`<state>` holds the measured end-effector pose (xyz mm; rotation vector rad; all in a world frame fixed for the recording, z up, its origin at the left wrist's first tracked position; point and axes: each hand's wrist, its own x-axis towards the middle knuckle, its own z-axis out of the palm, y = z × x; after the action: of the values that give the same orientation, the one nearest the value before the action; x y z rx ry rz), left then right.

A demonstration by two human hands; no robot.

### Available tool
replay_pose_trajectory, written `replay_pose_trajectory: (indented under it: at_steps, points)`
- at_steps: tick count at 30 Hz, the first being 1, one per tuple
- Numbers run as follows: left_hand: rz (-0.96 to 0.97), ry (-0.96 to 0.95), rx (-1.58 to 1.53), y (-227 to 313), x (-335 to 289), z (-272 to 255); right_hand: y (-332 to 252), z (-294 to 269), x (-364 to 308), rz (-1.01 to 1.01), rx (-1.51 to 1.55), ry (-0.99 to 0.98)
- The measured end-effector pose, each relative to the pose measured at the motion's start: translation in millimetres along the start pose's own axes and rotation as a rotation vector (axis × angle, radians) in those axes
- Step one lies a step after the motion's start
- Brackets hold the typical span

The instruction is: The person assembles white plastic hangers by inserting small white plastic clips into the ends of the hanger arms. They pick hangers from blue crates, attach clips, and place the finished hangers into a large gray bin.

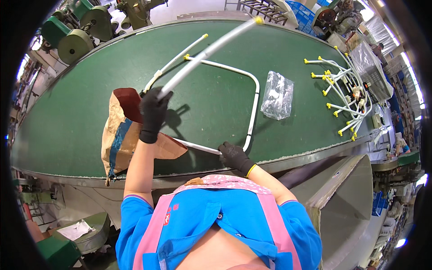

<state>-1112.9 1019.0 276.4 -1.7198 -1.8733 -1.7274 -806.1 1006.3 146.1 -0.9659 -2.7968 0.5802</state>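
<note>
My left hand (154, 112), in a black glove, is wrapped round the lower end of a straight white tube (211, 49). That tube rises away to the right, tipped with a yellow cap. Along the near table edge, my gloved right hand (234, 157) closes on the near bar of a bent white tube frame (254, 101). The frame lies on the green table (216, 108), with dark bands near its corners. Behind my left hand, another white tube (180, 54) with a yellow end slants across the table; how it joins the rest is hidden.
An opened brown paper bag (118, 139) stands beside my left forearm, covering part of the frame. Clear plastic packaging (277, 95) lies right of the frame. Several bent white tubes with yellow caps (355, 103) are heaped at the right. Machines (76, 45) stand beyond the far left edge.
</note>
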Motion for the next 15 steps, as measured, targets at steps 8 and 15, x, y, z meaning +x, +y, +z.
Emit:
replay_pose_trajectory:
  at_steps: [8, 15]
  points:
    - [-0.099, 0.481, -0.654, 15.5, 44.6, -93.4, -34.0, -112.4, 31.3, -0.043, 0.031, 0.187]
    - [0.496, 0.701, -0.003, 115.0, 44.4, -170.2, -50.3, -229.3, 8.3, -0.108, 0.147, 0.617]
